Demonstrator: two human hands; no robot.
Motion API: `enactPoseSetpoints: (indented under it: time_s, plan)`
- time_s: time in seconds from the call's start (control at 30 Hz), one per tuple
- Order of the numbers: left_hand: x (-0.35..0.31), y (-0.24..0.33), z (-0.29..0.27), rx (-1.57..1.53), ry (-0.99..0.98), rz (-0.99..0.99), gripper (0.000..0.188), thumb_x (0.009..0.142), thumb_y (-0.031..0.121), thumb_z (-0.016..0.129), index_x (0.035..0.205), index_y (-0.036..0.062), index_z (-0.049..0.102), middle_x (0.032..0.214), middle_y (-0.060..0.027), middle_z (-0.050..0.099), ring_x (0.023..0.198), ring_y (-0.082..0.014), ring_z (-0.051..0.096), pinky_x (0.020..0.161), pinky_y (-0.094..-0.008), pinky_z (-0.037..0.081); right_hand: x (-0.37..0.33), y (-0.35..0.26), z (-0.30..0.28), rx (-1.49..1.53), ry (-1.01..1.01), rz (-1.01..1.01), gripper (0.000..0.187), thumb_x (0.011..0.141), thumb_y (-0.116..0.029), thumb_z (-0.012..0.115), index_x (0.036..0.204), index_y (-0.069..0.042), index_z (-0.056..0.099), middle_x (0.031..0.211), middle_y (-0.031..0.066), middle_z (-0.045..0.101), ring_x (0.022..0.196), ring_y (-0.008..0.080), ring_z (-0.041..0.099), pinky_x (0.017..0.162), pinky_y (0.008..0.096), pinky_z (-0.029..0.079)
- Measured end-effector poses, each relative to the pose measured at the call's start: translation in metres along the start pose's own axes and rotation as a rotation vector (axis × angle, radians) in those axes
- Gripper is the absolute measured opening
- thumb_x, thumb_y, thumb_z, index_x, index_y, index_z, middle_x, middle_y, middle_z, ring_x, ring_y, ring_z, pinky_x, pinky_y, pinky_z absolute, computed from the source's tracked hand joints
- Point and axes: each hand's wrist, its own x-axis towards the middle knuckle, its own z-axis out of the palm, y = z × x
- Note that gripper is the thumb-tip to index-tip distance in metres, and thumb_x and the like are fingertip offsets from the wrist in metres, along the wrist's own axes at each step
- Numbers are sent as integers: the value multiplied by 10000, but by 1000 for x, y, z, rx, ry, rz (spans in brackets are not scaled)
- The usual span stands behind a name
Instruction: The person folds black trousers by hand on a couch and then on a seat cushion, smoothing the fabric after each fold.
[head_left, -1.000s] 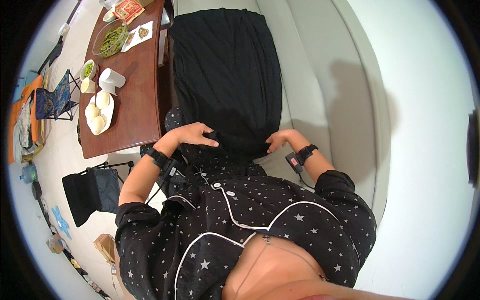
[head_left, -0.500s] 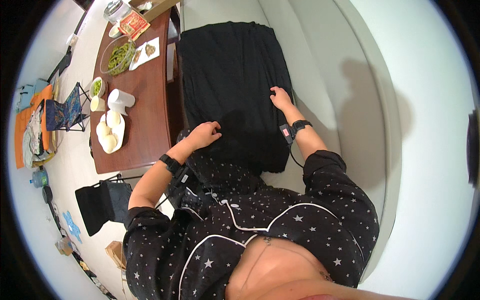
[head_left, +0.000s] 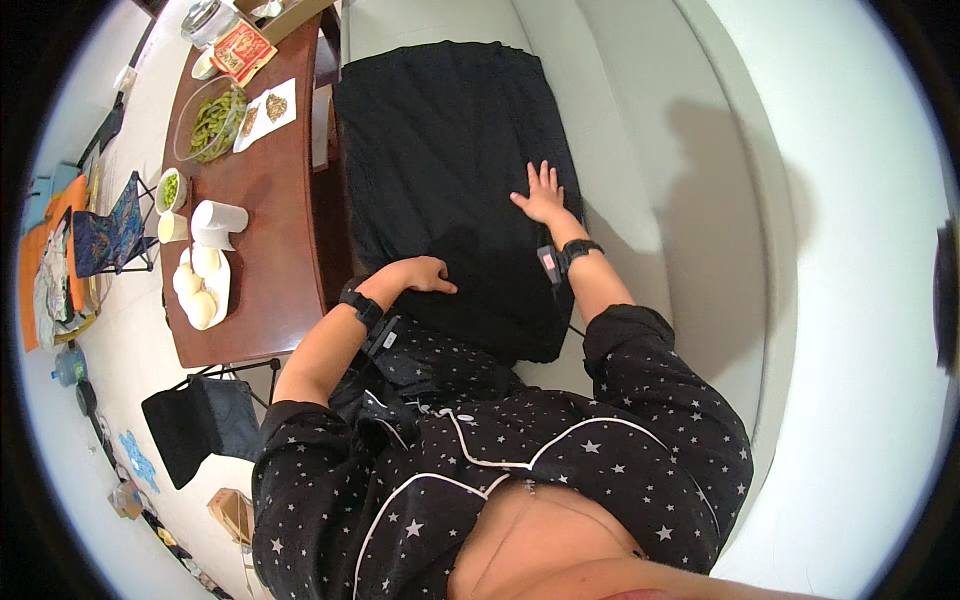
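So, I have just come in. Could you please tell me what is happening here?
A person is handling a black cloth on a pale sofa. The right hand lies near its right edge, fingers spread; the left hand is at the part nearer the body. The cloth lies mostly flat. A wooden table stands to the left.

Bright light; a soft shadow (head_left: 705,215) spreads toward the sofa's (head_left: 595,60) right edge, another darkens the cloth (head_left: 450,120) toward its lower edge. The wall (head_left: 850,250) washes nearly white. Fisheye distortion bows the table's (head_left: 265,200) edges.
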Motion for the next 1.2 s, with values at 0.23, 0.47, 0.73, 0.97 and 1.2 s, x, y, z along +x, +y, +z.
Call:
enactPoseSetpoints:
  time_s: [0.23, 0.47, 0.73, 0.97, 1.2]
  plan:
    - [-31, 2, 0, -30, 116, -185, 853, 637, 140, 698, 1312, -48, 211, 1198, -289, 450, 1116, -351, 460, 915, -353, 386, -83, 7, 26, 141, -167, -166, 928, 726, -477, 625, 1393, -114, 91, 1444, 176, -12, 1332, 340, 3, 1031, 556, 113]
    - [-80, 3, -31, -526, 347, 258, 304, 499, -16, 420, 777, 4, 542, 623, 36, 410, 564, -97, 374, 495, -229, 309, -127, -49, 29, 898, -640, -475, 798, 780, -335, 641, 1362, -22, 193, 1318, 155, 376, 1188, 256, 381, 974, 317, 306]
    - [-130, -21, -31, -791, 531, 372, 247, 515, -26, 417, 742, 38, 491, 660, 43, 385, 604, -77, 341, 534, -196, 275, -130, -39, 49, 409, -688, -499, 478, 655, -255, 714, 1005, 42, 577, 934, 114, 630, 847, 187, 564, 771, 298, 435]
    - [-139, -7, -21, -519, 665, 245, 279, 712, 134, 621, 933, -27, 565, 880, -22, 569, 832, -112, 508, 773, -233, 398, -109, 7, -33, 466, -128, -512, 468, 627, -187, 716, 999, 61, 576, 887, 105, 623, 838, 150, 540, 762, 292, 433]
    - [-151, 8, -55, -293, 771, 415, 228, 639, -93, 584, 860, -38, 602, 765, 17, 609, 744, -74, 532, 729, -247, 443, -122, -3, -143, 875, 67, -670, 159, 639, 28, 598, 797, 25, 591, 816, 55, 605, 764, 127, 540, 721, 249, 428]
